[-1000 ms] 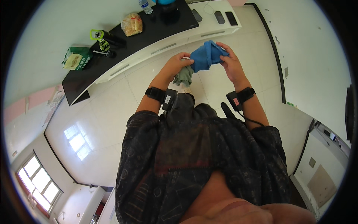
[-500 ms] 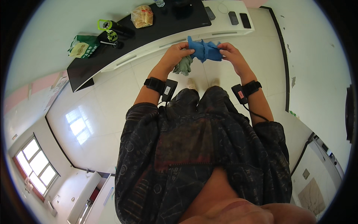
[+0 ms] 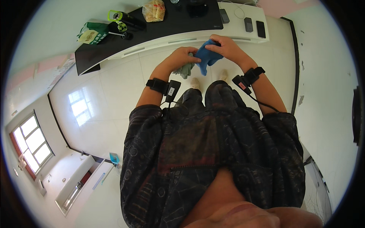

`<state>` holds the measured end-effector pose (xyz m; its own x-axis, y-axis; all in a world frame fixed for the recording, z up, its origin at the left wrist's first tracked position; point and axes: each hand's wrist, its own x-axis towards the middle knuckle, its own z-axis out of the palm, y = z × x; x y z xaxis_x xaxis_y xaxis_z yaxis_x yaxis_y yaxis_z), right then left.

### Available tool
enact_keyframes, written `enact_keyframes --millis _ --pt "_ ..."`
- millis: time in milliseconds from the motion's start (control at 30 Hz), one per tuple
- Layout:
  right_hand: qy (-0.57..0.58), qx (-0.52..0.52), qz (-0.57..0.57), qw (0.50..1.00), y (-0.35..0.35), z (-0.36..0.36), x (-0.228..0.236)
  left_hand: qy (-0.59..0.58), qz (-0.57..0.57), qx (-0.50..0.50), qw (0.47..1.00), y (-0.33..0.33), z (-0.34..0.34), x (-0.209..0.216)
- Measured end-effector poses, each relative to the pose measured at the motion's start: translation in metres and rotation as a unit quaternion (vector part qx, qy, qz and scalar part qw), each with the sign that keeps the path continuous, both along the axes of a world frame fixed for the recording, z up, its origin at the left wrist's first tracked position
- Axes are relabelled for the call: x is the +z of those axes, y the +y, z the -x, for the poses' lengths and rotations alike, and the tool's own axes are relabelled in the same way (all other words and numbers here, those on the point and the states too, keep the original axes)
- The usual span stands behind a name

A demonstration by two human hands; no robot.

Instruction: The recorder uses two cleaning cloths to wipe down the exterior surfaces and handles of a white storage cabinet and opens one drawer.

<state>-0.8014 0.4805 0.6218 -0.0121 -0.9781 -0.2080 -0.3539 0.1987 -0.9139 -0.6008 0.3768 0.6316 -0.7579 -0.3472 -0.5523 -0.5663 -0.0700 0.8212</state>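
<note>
A crumpled blue cloth [image 3: 207, 60] hangs between my two hands, its lower corner pointing down. My right hand [image 3: 227, 48] is closed on its upper right edge, palm side turned toward the cloth. My left hand [image 3: 180, 59] pinches the cloth's left edge with thumb and fingertips. Bunched under the left hand's fingers is a grey-green cloth [image 3: 185, 71], which that hand also holds. Both hands are in the air in front of a long low cabinet. How far the fingers wrap behind the blue cloth is hidden.
The cabinet [image 3: 171, 27] has a black top and white drawer fronts. On it stand a green bag [image 3: 94, 33], a black bottle [image 3: 131, 21] with a lime lid, a bag of bread [image 3: 154, 10] and phones [image 3: 261, 29]. My feet [image 3: 195, 83] are on the tiled floor below.
My right hand has come inward toward the left one. The blue cloth, stretched out sideways before, now droops in a narrower bunch. The whole view has shifted slightly.
</note>
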Motion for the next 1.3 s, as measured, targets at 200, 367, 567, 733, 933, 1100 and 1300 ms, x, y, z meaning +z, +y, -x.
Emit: enact_keyframes --millis 200,367,567,733,933,1100,1300 --pt "-0.082 -0.027 0.085 0.993 -0.002 0.015 0.010 -0.027 0.000 -0.003 1.000 0.019 0.026 -0.048" --pt "-0.150 -0.110 0.048 0.981 0.004 0.052 0.002 0.013 -0.013 0.058 0.998 0.026 0.046 -0.091" --pt "-0.105 -0.157 0.001 0.982 0.023 0.097 -0.041 -0.089 0.121 0.065 0.986 0.011 0.054 -0.119" --pt "-0.032 -0.198 0.054 0.978 0.030 0.112 -0.103 -0.144 0.164 0.074 0.973 -0.007 0.049 -0.128" --pt "-0.066 -0.247 0.011 0.967 0.007 0.117 -0.170 -0.161 0.203 0.065 0.964 -0.042 0.063 -0.157" --pt "0.045 -0.292 -0.012 0.955 -0.054 0.133 -0.219 -0.167 0.236 -0.014 0.957 -0.118 0.087 -0.191" --pt "0.074 -0.309 -0.020 0.948 -0.128 0.152 -0.322 -0.141 0.331 -0.150 0.921 -0.222 0.118 -0.291"
